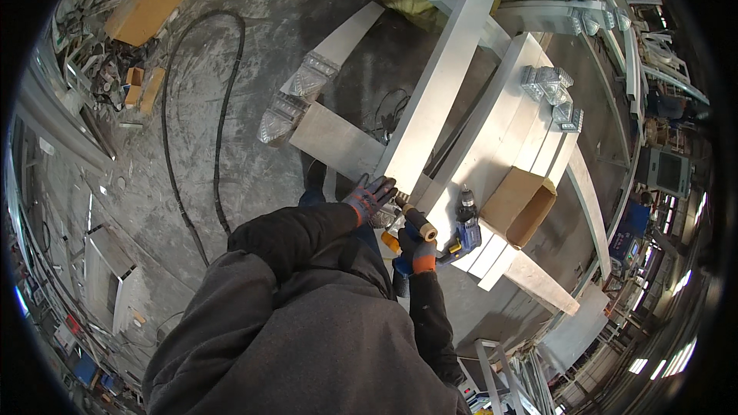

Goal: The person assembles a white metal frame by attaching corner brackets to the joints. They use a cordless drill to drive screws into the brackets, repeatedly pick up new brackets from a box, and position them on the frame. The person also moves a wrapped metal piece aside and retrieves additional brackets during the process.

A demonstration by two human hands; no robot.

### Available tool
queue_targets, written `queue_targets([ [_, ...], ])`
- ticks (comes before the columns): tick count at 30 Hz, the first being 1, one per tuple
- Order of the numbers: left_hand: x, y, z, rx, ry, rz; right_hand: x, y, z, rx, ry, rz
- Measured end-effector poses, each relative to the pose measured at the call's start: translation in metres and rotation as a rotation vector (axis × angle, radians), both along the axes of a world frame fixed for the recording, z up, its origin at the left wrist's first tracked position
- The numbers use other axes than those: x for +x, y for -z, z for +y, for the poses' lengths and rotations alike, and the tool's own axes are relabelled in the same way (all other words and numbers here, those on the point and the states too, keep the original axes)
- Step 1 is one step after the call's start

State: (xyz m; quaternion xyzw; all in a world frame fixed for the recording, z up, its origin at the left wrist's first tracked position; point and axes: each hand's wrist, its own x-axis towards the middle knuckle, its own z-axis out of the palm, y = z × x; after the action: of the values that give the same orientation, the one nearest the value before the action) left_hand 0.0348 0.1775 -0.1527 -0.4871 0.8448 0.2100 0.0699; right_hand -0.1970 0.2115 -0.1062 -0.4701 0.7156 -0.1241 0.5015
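Note:
My left hand (369,197), in a grey glove with an orange cuff, lies with fingers spread on the near end of a long pale metal beam (442,81). My right hand (417,248), gloved alike, is closed round a hand tool (420,223) with a tan and dark cylindrical body. The tool's front end is close to the beam's end, by my left fingers; whether they touch I cannot tell. To the right, a blue cordless drill (467,224) rests on several pale beams (500,131) lying side by side.
A cardboard box (520,204) stands on the beams. Clear-wrapped metal end pieces (552,86) lie farther up, with others (283,117) on short beams at the left. A black hose (171,138) loops over the floor. Scrap and cardboard (151,0) fill the far left.

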Motion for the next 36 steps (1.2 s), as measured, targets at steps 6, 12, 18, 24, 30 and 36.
queue_targets([
  [6,-0.003,0.010,0.000,0.031,-0.021,0.051,0.008,-0.003,0.000,-0.182,-0.050,-0.036],
  [12,-0.005,0.004,-0.003,0.021,-0.050,0.022,0.029,-0.033,-0.017,0.028,-0.091,0.211],
  [18,-0.007,-0.005,-0.006,0.046,-0.315,0.372,0.051,-0.031,-0.048,0.051,-0.421,0.328],
  [24,-0.011,-0.013,-0.023,-0.025,-0.332,0.356,0.053,-0.031,-0.049,-0.069,-0.320,0.253],
  [30,-0.020,-0.018,-0.038,0.026,-0.350,0.308,0.053,-0.043,-0.056,-0.137,-0.447,0.272],
  [36,-0.028,-0.004,-0.033,-0.067,-0.356,0.370,0.036,-0.007,-0.054,-0.238,-0.427,0.078],
])
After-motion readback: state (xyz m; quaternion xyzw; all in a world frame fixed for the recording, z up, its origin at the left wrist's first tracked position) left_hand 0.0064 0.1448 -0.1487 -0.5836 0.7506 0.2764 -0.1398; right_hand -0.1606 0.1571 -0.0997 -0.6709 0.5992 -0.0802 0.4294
